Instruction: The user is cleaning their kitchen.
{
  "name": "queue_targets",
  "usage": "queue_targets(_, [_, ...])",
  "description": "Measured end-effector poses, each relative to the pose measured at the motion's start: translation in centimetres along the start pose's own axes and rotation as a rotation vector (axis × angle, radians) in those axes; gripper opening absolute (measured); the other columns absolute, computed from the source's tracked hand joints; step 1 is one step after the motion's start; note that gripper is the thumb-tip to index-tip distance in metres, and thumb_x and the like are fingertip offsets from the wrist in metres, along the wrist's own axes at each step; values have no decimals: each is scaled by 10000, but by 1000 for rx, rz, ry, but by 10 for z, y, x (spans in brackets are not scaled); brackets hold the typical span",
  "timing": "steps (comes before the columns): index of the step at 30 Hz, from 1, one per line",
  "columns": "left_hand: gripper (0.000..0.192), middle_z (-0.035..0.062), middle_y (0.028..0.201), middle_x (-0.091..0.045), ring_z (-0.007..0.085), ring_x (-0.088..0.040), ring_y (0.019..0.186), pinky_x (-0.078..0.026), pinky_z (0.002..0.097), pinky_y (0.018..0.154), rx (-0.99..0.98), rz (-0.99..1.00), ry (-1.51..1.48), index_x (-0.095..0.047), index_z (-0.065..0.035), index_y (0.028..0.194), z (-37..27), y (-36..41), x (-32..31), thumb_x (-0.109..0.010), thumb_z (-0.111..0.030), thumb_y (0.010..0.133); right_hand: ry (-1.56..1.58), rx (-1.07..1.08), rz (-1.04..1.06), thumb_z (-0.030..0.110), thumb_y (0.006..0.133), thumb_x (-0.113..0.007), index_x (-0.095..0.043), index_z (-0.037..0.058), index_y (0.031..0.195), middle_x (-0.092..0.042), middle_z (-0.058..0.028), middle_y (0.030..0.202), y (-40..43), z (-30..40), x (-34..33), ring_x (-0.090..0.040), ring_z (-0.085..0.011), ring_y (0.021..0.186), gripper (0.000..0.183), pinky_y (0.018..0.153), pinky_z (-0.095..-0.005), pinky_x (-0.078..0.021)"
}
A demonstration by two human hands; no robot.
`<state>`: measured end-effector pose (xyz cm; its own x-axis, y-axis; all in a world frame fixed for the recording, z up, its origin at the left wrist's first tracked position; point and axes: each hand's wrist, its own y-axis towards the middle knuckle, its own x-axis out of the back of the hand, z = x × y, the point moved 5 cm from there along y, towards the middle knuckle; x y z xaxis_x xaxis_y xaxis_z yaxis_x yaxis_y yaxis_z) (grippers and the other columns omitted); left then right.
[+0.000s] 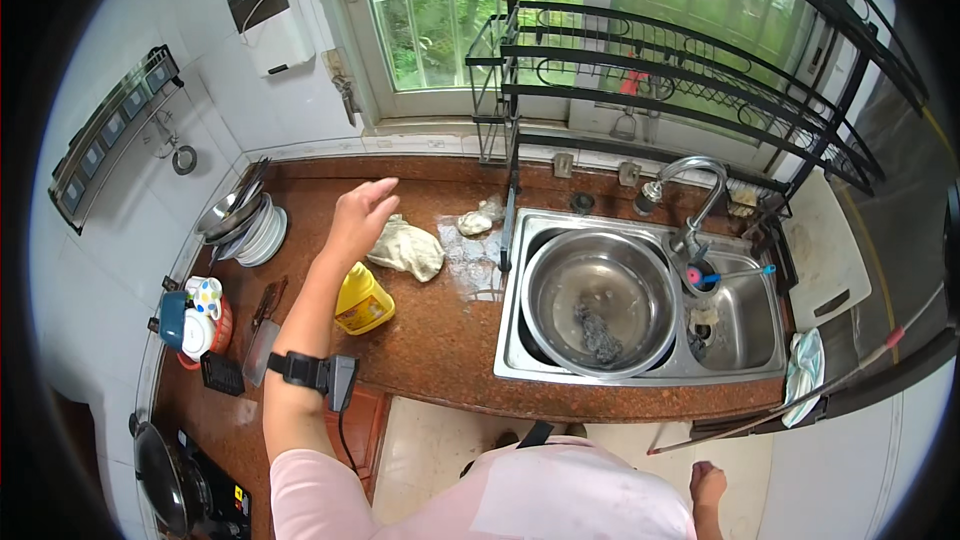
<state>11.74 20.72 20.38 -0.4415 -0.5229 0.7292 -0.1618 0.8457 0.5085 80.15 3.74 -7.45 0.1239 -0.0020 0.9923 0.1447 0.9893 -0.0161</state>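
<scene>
My left hand is raised over the counter, its fingers apart from the thumb and nothing seen in them. Just right of it a crumpled pale cloth lies on the brown counter, with a yellow plastic bottle nearer my body, partly behind my forearm. My right hand hangs low at my side, its fingers curled; whether it holds anything cannot be told. In the left sink basin a large steel bowl holds cloudy water and a grey mesh-like scrubber. A blue-handled brush rests by the faucet.
Stacked plates and a basket of cups stand at the left, near a cleaver. A lidded pan is at the lower left. The black dish rack rises behind the double sink, below the faucet.
</scene>
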Motion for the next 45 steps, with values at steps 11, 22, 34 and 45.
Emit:
queue_targets(11, [559, 204, 1172, -525, 177, -569, 857, -440, 295, 786, -9, -163, -389, -353, 16, 1302, -64, 94, -56, -536, -273, 860, 51, 56, -136, 173, 773, -570, -630, 96, 715, -613, -148, 687, 57, 1, 42, -591, -334, 626, 113, 573, -413, -479])
queue_targets(22, [572, 23, 764, -575, 95, -500, 711, -368, 219, 668, 289, -199, -1022, -560, 12, 1054, -47, 150, -84, -446, -517, 872, 83, -6, -37, 198, 754, -590, -638, 118, 721, -616, -137, 675, 52, -23, 27, -596, -329, 624, 99, 585, -418, -483])
queue_targets(34, [452, 1, 586, -406, 124, -427, 543, -392, 240, 506, 296, -367, -1150, -509, -56, 755, -65, 149, -93, -482, -494, 864, -20, 68, -44, 205, 754, -580, -632, 139, 724, -629, -69, 701, 85, -41, 38, -605, -273, 635, 89, 555, -389, -486])
queue_targets(45, [436, 1, 587, -365, 126, -388, 531, -358, 282, 495, 287, -335, -1247, -477, -71, 782, -71, 150, -91, -507, -501, 849, -34, 74, -34, 245, 788, -557, -586, 106, 677, -606, -91, 656, 119, -49, 39, -594, -291, 600, 180, 529, -398, -472])
